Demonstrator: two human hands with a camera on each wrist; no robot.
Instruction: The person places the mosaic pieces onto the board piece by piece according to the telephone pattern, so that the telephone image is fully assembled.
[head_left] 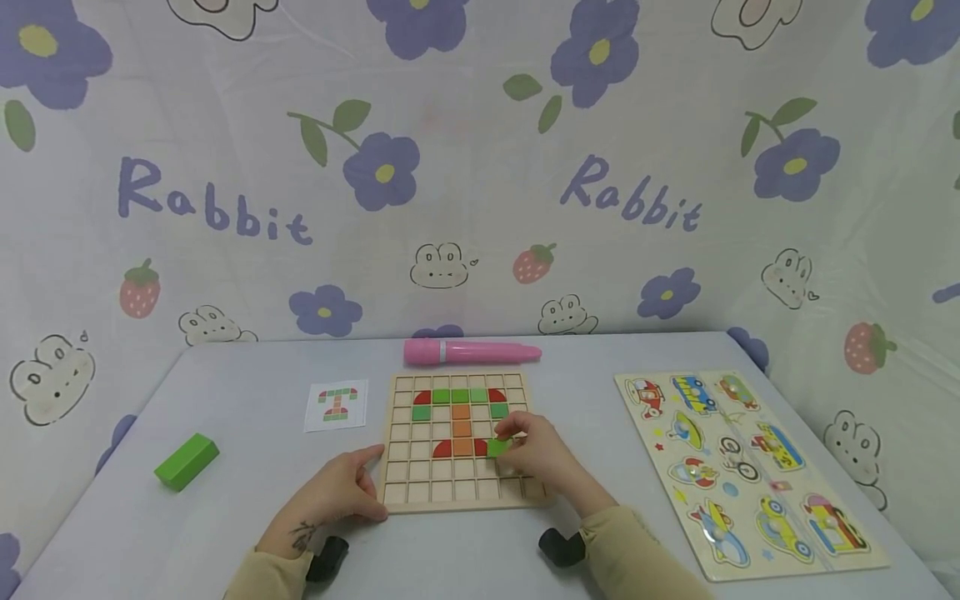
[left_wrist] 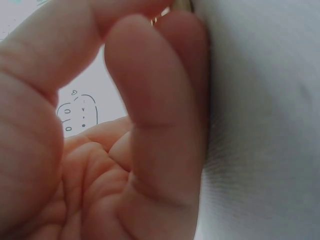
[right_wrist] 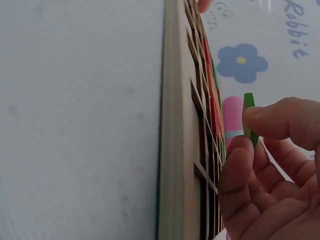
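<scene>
A wooden grid board (head_left: 420, 505) lies on the table. Red, green and orange tiles in its cells form a mushroom-like T figure. My right hand (head_left: 538, 454) is over the board's right half and pinches a green square tile (head_left: 498, 448) between thumb and fingers. In the right wrist view that green tile (right_wrist: 249, 120) is seen edge-on, apart from the board. My left hand (head_left: 341, 487) rests at the board's left side, index finger and thumb touching its edge. The left wrist view shows the other fingers (left_wrist: 160, 125) bent loosely over the table.
A pattern card (head_left: 336, 406) with a similar T figure lies left of the board. Farther left is a green block (head_left: 187, 462). A pink marker-shaped thing (head_left: 472, 352) lies behind the board. On the right is a vehicle puzzle board (head_left: 750, 492). A printed cloth (head_left: 465, 167) hangs behind.
</scene>
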